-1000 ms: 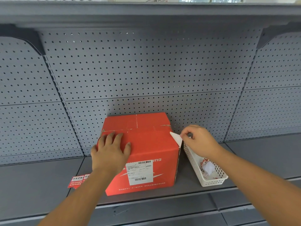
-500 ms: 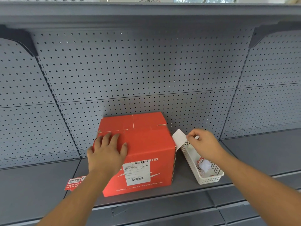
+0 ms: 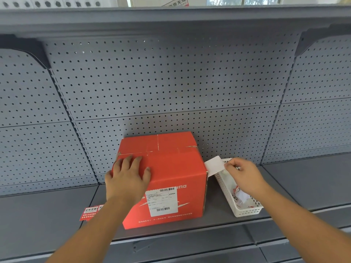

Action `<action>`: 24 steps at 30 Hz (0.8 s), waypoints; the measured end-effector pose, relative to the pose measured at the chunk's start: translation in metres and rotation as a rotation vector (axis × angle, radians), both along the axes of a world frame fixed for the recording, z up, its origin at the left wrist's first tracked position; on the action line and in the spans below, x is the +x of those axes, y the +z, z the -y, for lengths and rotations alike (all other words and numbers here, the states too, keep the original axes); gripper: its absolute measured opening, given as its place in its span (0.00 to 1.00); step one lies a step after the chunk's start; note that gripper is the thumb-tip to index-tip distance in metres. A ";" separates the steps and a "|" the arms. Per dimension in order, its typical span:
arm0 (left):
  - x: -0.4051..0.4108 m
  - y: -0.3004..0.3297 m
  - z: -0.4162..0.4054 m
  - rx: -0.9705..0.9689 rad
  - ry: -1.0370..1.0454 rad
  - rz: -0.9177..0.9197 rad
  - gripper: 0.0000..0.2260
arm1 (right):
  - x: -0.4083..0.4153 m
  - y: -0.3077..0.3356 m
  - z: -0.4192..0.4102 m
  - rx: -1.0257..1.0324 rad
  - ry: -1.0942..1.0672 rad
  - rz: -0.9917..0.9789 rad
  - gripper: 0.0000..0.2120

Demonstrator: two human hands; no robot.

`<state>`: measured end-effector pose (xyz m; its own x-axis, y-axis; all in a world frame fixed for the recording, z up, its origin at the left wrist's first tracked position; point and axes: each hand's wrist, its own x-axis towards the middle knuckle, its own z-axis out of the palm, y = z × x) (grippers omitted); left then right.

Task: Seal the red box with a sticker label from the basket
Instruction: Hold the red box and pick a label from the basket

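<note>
On the grey shelf (image 3: 47,221), toward its left front edge, a pair of red stickers (image 3: 91,213) lies flat, partly hidden behind the left forearm. Just right of them the left hand (image 3: 127,179) rests spread, palm down, over the front top edge of the red box (image 3: 171,168), which stands mid-shelf with its top flaps closed and a white shipping label (image 3: 161,201) on its front face. At the box's upper right edge a white sticker label (image 3: 213,166) hangs in the air, pinched by the fingertips of the right hand (image 3: 245,175) above the far end of the white basket (image 3: 243,211), which sits just beside the box on the right with more labels inside. A second ago only a corner of this label showed at the box edge; now the whole sheet is lifted clear of the basket. The pick looks done, so the next step is probably carrying it over the top seam.
</note>
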<state>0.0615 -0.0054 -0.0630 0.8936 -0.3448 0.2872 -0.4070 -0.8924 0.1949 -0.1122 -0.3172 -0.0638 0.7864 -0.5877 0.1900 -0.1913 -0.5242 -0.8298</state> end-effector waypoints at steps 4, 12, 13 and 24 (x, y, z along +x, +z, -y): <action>-0.001 0.000 0.000 0.011 0.007 0.012 0.28 | 0.000 -0.006 0.002 0.042 0.001 0.026 0.09; 0.000 0.001 -0.001 0.012 0.002 0.004 0.29 | -0.005 -0.012 0.012 0.088 -0.050 0.020 0.09; -0.001 0.001 0.000 0.012 0.003 0.005 0.29 | -0.007 -0.012 0.015 0.098 -0.069 0.018 0.10; -0.004 0.000 0.000 0.018 0.002 0.056 0.30 | 0.006 0.018 0.016 0.055 -0.026 0.106 0.10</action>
<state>0.0575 -0.0052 -0.0635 0.8768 -0.3490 0.3307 -0.4155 -0.8961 0.1559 -0.1066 -0.3337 -0.0453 0.7480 -0.6195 0.2382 -0.1141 -0.4735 -0.8734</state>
